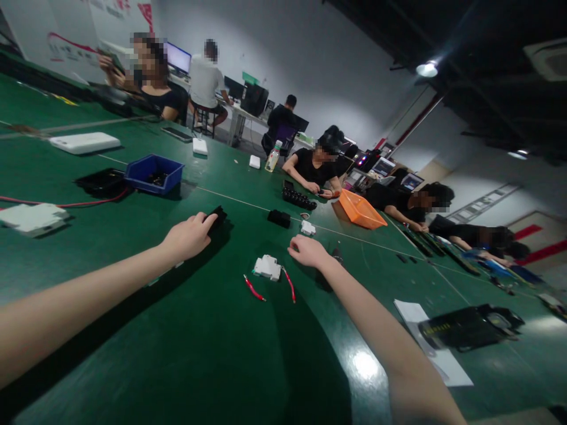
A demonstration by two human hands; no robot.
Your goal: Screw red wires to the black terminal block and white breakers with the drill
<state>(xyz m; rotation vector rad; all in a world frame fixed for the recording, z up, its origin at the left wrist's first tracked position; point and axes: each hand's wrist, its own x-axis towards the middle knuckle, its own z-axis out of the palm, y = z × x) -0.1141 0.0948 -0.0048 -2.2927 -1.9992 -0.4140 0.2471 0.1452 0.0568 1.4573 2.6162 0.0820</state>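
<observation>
My left hand [188, 236] is closed around a small black plastic piece [217, 219] just above the green table. My right hand [308, 251] has its fingers curled together; anything inside them is hidden. Between the hands, nearer to me, lies a white circuit breaker [268, 267]. One red wire [289, 284] runs from its right side, and another red wire [254, 289] lies by its left. Just beyond my right hand sits a smaller white part [307, 228], with a black block [279, 218] to its left. A dark tool [337, 257] is partly hidden behind my right wrist.
On the left are a blue bin [155, 174] of small dark parts, a black tray [101, 180] and white modules [34, 219]. An orange bin [361, 209] stands farther off beside a seated person [316, 165]. At right, a black bottle [469, 327] lies on paper [454, 369].
</observation>
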